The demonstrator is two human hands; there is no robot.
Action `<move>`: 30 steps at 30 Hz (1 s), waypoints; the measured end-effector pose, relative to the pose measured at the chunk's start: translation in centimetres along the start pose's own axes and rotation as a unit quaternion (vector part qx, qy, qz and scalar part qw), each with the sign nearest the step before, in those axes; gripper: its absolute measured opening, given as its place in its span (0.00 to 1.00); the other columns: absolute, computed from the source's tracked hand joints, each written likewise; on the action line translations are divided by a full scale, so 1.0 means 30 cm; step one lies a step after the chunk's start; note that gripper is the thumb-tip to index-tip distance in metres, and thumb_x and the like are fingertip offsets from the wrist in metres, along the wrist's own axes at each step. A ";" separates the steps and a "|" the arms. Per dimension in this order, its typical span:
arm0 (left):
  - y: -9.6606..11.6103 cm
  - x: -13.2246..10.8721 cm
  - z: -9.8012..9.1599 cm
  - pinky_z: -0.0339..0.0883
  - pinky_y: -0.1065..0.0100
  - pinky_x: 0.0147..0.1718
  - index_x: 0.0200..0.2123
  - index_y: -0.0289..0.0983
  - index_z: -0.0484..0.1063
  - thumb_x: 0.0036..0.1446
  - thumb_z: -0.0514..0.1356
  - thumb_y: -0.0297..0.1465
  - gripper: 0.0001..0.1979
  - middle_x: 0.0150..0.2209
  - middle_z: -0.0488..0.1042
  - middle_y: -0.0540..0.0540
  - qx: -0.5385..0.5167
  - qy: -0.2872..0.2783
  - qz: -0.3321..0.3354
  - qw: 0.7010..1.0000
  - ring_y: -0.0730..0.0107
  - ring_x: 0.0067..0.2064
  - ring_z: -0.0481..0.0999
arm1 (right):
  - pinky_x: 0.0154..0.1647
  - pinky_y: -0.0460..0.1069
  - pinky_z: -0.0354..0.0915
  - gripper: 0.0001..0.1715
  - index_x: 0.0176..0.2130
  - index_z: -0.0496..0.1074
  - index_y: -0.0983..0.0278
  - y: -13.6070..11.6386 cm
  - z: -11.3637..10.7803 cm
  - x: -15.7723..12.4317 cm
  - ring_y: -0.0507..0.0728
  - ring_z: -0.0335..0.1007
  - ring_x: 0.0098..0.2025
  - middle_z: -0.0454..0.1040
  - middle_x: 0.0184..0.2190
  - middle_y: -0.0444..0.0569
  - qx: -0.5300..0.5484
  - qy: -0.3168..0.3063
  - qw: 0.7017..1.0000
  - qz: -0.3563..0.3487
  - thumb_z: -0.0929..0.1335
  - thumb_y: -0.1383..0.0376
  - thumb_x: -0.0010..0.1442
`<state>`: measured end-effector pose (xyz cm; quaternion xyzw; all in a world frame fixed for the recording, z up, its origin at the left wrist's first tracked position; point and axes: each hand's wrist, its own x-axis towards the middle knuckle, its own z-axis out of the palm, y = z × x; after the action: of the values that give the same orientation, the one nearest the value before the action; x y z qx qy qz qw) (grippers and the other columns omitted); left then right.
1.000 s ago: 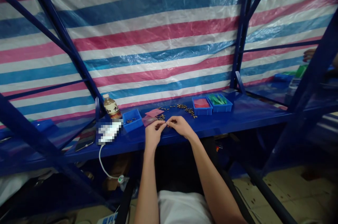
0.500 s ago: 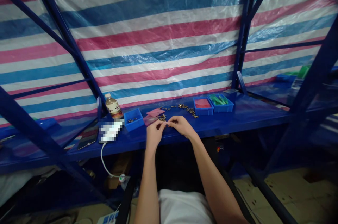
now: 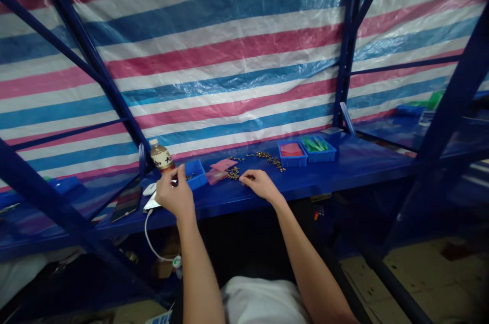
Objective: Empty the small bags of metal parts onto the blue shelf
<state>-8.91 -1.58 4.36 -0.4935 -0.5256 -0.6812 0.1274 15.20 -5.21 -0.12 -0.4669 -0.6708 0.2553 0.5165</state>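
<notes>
My left hand (image 3: 175, 194) is raised over the white device at the bench's front edge, beside the left blue bin (image 3: 196, 175). Its thumb and fingers are curled together, and anything held between them is too small to make out. Just right of a heap of small brass-coloured metal parts (image 3: 233, 173), my right hand (image 3: 260, 184) is closed in a pinch low over the bench. Whatever sits in its fingertips is hidden. Pink plastic bags (image 3: 223, 164) lie between the left bin and the heap. More small metal parts (image 3: 270, 158) are scattered behind my right hand.
A drink bottle (image 3: 162, 155) stands behind my left hand. A phone (image 3: 126, 204) and a cabled white device (image 3: 152, 203) lie on the left. Two blue bins on the right hold pink bags (image 3: 291, 149) and green pieces (image 3: 315, 144). Blue frame posts (image 3: 346, 59) rise behind the bench.
My left hand has moved left and up from beside the right hand to the left bin, partly covering bin and bottle. The right hand stays near the heap, fingers still pinched.
</notes>
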 end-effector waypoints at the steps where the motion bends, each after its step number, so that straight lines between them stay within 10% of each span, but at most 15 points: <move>1: -0.022 0.012 0.014 0.65 0.60 0.43 0.37 0.36 0.78 0.61 0.59 0.44 0.17 0.34 0.77 0.42 0.030 -0.001 0.008 1.000 0.59 0.37 0.72 | 0.36 0.47 0.63 0.14 0.33 0.77 0.64 -0.001 0.000 -0.001 0.55 0.74 0.34 0.79 0.30 0.47 0.000 0.000 1.000 0.000 0.66 0.58 0.62; 7: -0.119 -0.016 0.106 0.59 0.48 0.49 0.35 0.35 0.78 0.61 0.56 0.38 0.15 0.43 0.77 0.34 0.156 -0.148 -0.003 0.977 0.42 0.51 0.66 | 0.37 0.48 0.62 0.13 0.34 0.77 0.63 0.013 0.005 0.005 0.56 0.73 0.34 0.78 0.31 0.48 -0.055 0.030 0.998 0.000 0.65 0.60 0.64; 17: -0.006 -0.146 0.088 0.52 0.44 0.54 0.40 0.37 0.78 0.64 0.53 0.38 0.16 0.47 0.74 0.34 0.106 -0.064 -0.022 0.992 0.42 0.55 0.60 | 0.48 0.56 0.57 0.22 0.59 0.70 0.53 0.009 0.082 0.012 0.64 0.60 0.49 0.69 0.48 0.57 -0.364 0.021 0.931 -0.001 0.63 0.61 0.68; 30: 0.088 -0.290 0.141 0.61 0.53 0.52 0.37 0.40 0.78 0.62 0.57 0.33 0.09 0.39 0.79 0.40 -0.041 -0.217 0.054 0.974 0.50 0.48 0.67 | 0.47 0.53 0.59 0.16 0.45 0.76 0.63 0.021 0.082 0.031 0.61 0.64 0.46 0.73 0.44 0.56 -0.341 0.039 0.939 0.022 0.61 0.70 0.66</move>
<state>-0.61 -2.11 -1.25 -0.6622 -0.4850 -0.5706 0.0269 13.11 -3.75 -1.04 -0.6393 -0.6865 0.0043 0.3465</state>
